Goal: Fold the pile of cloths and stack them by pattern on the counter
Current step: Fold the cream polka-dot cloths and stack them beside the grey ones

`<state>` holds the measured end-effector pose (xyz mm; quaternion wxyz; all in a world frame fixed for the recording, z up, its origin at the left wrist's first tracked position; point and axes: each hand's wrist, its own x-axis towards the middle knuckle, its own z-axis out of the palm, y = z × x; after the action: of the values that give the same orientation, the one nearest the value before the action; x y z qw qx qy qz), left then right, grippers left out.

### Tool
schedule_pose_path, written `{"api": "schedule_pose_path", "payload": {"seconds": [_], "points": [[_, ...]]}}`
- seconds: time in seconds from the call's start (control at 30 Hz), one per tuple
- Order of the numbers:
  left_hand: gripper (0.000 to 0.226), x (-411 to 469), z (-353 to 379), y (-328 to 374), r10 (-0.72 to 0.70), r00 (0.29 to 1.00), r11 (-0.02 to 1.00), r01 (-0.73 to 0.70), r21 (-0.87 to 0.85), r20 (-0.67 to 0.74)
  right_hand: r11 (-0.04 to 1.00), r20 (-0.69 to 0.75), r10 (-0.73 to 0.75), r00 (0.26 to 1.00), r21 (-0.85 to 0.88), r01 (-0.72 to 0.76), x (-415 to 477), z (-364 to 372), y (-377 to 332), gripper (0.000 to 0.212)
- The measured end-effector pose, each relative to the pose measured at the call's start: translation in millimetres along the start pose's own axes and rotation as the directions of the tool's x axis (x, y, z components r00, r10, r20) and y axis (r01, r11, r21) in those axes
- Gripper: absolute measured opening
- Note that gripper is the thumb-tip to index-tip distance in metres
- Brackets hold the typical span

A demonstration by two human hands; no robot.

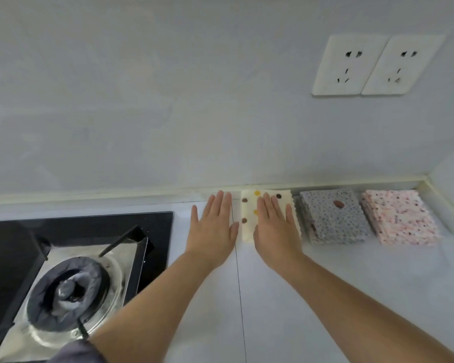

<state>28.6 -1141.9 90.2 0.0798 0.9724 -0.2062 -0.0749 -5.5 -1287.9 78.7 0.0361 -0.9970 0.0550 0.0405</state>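
The left hand (212, 226) was laid flat on the bench (273, 297) beside the cream dotted stack (249, 213) at 12 o'clock; the right hand (274, 226) was pressed flat upon it. A grey stack (333, 218) and a pink stack (401, 218) were set toward 2 o'clock. No unfolded cloth was seen; folding was judged nearly finished.

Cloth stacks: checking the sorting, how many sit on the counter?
3, along the wall: cream dotted stack under the right hand, grey stack right of it, pink stack farthest right.

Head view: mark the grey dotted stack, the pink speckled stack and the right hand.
grey dotted stack (334, 221), head view, top cloth's middle.
pink speckled stack (401, 218), head view, top cloth's middle.
right hand (275, 227), head view, back of hand.
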Motion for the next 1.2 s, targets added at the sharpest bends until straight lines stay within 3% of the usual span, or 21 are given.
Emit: {"api": "schedule_pose_path", "payload": {"seconds": [0.27, 0.67, 1.2], "points": [[0.056, -114, -57, -91, -0.051, 0.982, 0.996, 0.036, -0.086, -0.183, 0.986, -0.085, -0.064, 0.994, 0.15, 0.076, -64, -42, -120, 0.062], [0.041, -343, -126, -260, -0.134, 0.906, 0.986, 0.079, -0.149, -0.401, 0.91, -0.164, -0.232, 0.959, 0.311, 0.274, -193, -84, -363, 0.058], [0.033, -412, -151, -426, -0.448, 0.768, 0.886, 0.316, -0.338, -0.457, 0.751, -0.112, -0.498, 0.86, 0.44, 0.492, -163, -83, -544, 0.055]]}}
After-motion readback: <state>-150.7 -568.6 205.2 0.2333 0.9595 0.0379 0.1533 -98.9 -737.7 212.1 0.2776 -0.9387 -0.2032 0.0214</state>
